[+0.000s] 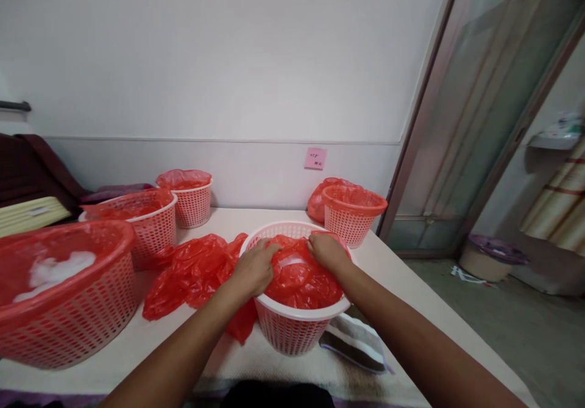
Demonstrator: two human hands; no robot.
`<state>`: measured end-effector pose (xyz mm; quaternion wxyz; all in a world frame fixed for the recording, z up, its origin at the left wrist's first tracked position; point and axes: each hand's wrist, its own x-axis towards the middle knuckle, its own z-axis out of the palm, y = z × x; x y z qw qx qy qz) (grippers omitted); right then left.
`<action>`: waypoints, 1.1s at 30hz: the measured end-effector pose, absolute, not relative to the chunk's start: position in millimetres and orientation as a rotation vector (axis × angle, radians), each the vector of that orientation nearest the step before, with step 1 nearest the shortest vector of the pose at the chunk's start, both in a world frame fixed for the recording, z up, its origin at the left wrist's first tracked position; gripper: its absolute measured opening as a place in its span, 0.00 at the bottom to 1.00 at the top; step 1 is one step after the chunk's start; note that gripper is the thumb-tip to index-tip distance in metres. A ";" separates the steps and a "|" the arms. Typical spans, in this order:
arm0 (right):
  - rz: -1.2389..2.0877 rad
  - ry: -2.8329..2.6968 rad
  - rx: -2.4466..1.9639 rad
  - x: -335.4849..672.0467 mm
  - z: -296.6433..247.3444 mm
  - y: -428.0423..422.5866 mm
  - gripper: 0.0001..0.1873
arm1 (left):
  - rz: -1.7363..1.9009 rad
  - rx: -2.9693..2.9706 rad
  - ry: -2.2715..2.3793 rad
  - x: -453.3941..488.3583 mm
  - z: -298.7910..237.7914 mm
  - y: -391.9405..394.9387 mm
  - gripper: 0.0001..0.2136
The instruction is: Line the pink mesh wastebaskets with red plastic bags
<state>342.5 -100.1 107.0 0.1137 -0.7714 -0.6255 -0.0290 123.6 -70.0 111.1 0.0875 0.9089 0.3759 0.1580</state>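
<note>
Currently, through the head camera, I have both hands at the red bag, which sits bunched inside the white-rimmed basket. My left hand is at that basket's left side, fingers bent over the plastic; whether they pinch it, I cannot tell. My right hand is at its right side, fingers curled tightly onto the bag. Just left of the basket, loose red plastic lies crumpled on the table. Farther left stands a large oval basket holding white material. Behind and right of the white-rimmed basket, I see an orange-rimmed basket; a striped cloth lies by its near right side.
</note>
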 end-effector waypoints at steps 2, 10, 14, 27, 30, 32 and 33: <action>-0.080 -1.823 -2.272 342.0 108.0 -100.1 0.17 | 0.464 2.713 1.053 122.0 109.5 -67.9 0.21; -0.092 -1.720 -2.314 345.0 105.4 -96.5 0.21 | 0.524 2.730 0.856 115.0 106.9 -66.3 0.22; -0.084 -1.665 -2.340 346.1 104.8 -95.1 0.22 | 0.482 2.757 0.816 112.0 109.1 -67.4 0.21; -0.017 -1.736 -2.248 348.1 99.6 -93.7 0.13 | 0.424 2.755 0.929 114.5 110.8 -69.6 0.28; -0.031 -1.715 -2.221 348.9 99.6 -92.8 0.13 | 0.386 2.780 0.871 113.4 113.3 -70.2 0.18; -0.038 -1.700 -2.206 349.2 99.6 -93.0 0.12 | 0.384 2.787 0.872 113.8 114.2 -71.0 0.16; -0.041 -1.695 -2.197 349.4 99.4 -93.3 0.11 | 0.387 2.790 0.880 114.2 114.4 -71.4 0.16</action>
